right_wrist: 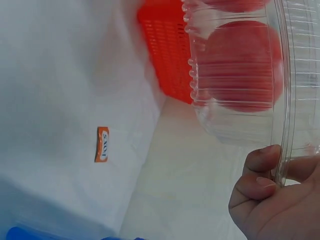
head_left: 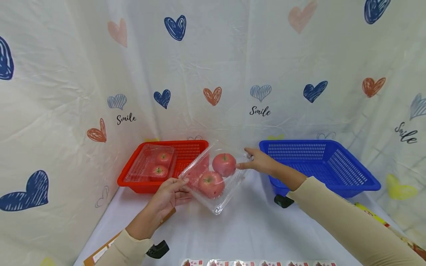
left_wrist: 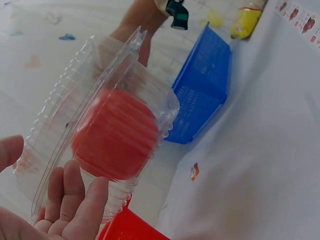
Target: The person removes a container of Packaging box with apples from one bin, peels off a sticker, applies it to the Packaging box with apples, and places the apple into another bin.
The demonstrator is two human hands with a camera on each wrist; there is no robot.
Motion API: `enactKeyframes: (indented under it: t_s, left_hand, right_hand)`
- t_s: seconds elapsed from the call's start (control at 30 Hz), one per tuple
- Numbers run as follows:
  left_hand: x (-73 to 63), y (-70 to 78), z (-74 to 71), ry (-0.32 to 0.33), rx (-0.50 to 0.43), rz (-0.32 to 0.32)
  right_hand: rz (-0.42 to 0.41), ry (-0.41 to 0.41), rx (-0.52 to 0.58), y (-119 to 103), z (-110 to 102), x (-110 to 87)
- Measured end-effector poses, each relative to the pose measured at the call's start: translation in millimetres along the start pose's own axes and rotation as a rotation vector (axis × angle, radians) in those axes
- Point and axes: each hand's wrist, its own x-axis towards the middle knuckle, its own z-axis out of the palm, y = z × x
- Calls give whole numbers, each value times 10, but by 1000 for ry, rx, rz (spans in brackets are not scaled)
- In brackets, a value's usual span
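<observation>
The thumb and fingers of the right hand (right_wrist: pixel 277 200) pinch the rim of a clear plastic box (head_left: pixel 215 178). The left hand (head_left: pixel 171 195) grasps the opposite edge, its thumb above and its fingers beneath. So the step in hand seems to be the carrying of this box with both hands. The next move, I judge, calls for keeping both grips even and lowering it gently, because the thin plastic may bend.

The box is in the air, tilted, between the red basket (head_left: pixel 146 188) and the blue basket (head_left: pixel 352 184), nearer to the red one. It looks closed, with ribbed walls and shiny reflections. Inside, two red apples (head_left: pixel 211 184) lie close together, their stems visible. Farther out, a similar box (head_left: pixel 151 162) with apples rests in the red basket.
</observation>
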Motion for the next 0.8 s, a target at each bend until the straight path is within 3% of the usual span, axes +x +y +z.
enactKeyframes:
  t_s: [0.2, 0.5, 0.8]
  left_hand:
    - [17, -18, 24, 14, 11, -22]
    - [66, -7, 62, 4, 16, -31]
    - [131, -23, 73, -7, 28, -50]
  right_hand:
    - [-9, 28, -25, 98, 23, -194]
    - [66, 48, -73, 162, 10, -476]
    - [91, 65, 52, 236, 44, -697]
